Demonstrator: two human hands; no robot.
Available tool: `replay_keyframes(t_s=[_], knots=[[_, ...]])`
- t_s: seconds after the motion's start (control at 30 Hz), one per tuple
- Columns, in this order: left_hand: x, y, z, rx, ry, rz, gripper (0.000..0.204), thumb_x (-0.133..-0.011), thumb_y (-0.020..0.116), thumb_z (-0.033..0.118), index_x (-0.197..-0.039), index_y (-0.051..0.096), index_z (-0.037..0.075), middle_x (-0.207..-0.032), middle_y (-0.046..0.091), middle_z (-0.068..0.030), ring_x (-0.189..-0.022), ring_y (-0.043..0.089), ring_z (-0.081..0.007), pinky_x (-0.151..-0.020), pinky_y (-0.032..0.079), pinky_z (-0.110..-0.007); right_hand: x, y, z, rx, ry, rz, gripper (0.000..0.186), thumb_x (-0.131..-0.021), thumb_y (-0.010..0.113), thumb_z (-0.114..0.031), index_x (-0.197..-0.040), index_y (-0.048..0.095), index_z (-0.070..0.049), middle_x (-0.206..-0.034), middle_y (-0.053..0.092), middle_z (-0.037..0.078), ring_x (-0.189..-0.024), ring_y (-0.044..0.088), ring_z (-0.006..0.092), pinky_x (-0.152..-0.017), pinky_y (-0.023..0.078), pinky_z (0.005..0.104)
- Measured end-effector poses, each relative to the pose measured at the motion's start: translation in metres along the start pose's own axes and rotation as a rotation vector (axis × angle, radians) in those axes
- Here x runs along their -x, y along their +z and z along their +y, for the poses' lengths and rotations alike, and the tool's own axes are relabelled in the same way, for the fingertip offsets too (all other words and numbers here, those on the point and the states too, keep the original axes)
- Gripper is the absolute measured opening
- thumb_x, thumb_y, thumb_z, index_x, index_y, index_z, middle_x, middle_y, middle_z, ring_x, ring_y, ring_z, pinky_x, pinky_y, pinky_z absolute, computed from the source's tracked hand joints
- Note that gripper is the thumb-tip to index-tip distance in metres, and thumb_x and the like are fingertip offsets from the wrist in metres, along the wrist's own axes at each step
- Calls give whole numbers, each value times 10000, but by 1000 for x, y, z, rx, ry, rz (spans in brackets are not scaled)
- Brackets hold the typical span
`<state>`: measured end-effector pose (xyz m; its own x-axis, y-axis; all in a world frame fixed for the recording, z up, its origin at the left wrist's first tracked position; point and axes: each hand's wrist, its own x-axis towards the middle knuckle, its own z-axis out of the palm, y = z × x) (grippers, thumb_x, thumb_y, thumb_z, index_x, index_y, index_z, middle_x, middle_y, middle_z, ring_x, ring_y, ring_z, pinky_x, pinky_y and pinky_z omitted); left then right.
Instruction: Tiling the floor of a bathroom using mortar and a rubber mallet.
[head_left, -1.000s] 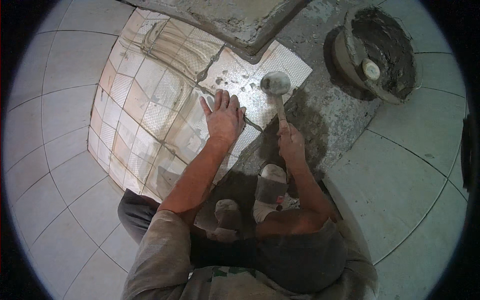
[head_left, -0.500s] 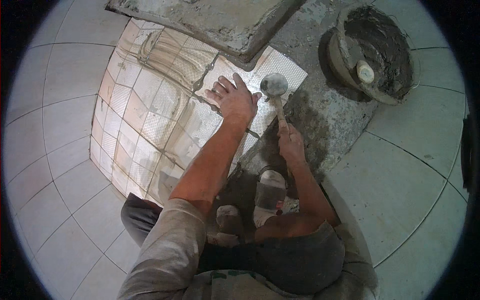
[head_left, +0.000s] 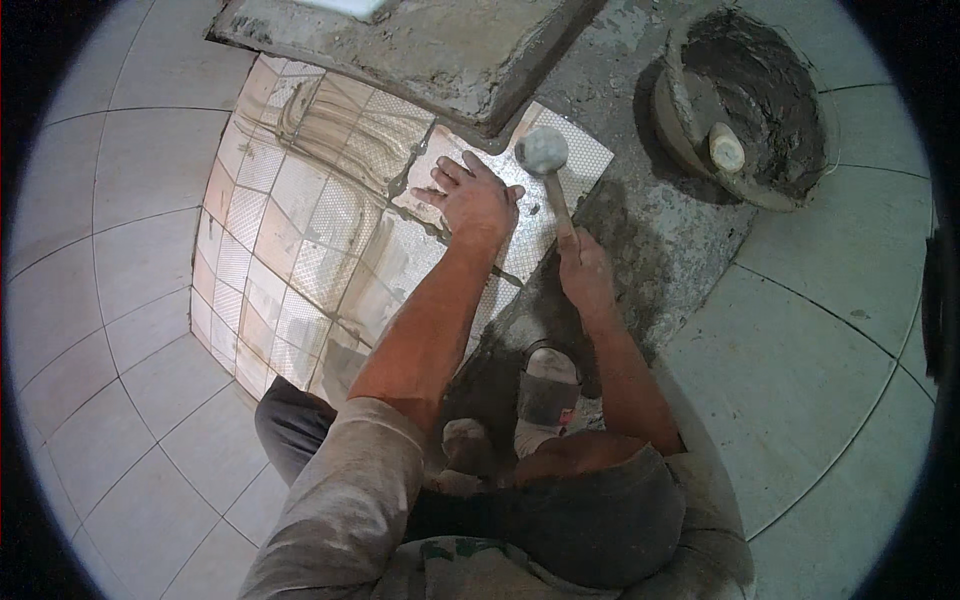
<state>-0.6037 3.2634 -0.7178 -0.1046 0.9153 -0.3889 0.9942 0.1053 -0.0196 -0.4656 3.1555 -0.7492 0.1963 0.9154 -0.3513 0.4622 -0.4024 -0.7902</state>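
My left hand (head_left: 477,205) lies flat with fingers spread on a patterned floor tile (head_left: 575,150) whose corner is notched around a raised block. In my right hand (head_left: 586,272) is the handle of a mallet (head_left: 541,150), its round pale grey head over the same tile, just right of my left hand. Whether the head touches the tile I cannot tell. Grey mortar shows in the joint left of this tile, beside several laid patterned tiles (head_left: 290,225) smeared with brown slurry.
At the far right stands a bucket (head_left: 690,150) of wet mortar with a wooden handle (head_left: 727,148) sticking out. A rough raised concrete block (head_left: 430,50) borders the tile at the back. Large pale wall tiles (head_left: 150,260) rise on the left; bare rough concrete (head_left: 670,240) lies right of the tile.
The mallet head has shifted slightly away from me and to the left. My left hand stays on the tile. The view has moved a little, showing a white object at the top.
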Motion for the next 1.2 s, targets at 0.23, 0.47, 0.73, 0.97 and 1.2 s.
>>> replay_keyframes(t_s=[0.23,0.47,0.73,0.97,1.2], knots=[[-1,-9,1,57,-45,-90,935,-801,621,509,-1416,226,-73,-1447,180,-356,-1360,176,-488,-1010,74,-730,0,0,-14,32,-35,-20,494,-967,405,-443,-860,565,12,-729,575,273,-732,581,476,-623,456,517],[-4,-5,4,56,-44,-89,929,-790,640,498,-1403,246,-78,-1444,186,-349,-1350,198,-487,-1013,85,-726,-6,2,-6,177,-110,77,459,-959,431,-429,-868,567,0,-657,569,260,-653,584,470,-583,461,513],[-8,-8,2,10,-35,-113,945,-786,643,510,-1392,249,-98,-1433,210,-358,-1340,224,-493,-1012,82,-727,-1,-2,-20,48,-154,112,407,-950,473,-385,-851,565,-1,-622,568,240,-615,585,451,-552,460,509],[-9,-10,3,-3,-29,-130,944,-789,633,517,-1367,272,-135,-1428,216,-368,-1334,239,-499,-1011,79,-728,-3,0,-22,88,-128,88,435,-961,433,-420,-852,556,-17,-625,570,241,-619,587,453,-545,457,510],[-11,-14,8,-13,-7,-142,922,-782,643,493,-1355,301,-143,-1432,203,-375,-1338,233,-500,-998,88,-742,-13,1,-16,85,-182,141,444,-966,407,-428,-904,559,-15,-686,589,240,-634,591,452,-557,465,501]])
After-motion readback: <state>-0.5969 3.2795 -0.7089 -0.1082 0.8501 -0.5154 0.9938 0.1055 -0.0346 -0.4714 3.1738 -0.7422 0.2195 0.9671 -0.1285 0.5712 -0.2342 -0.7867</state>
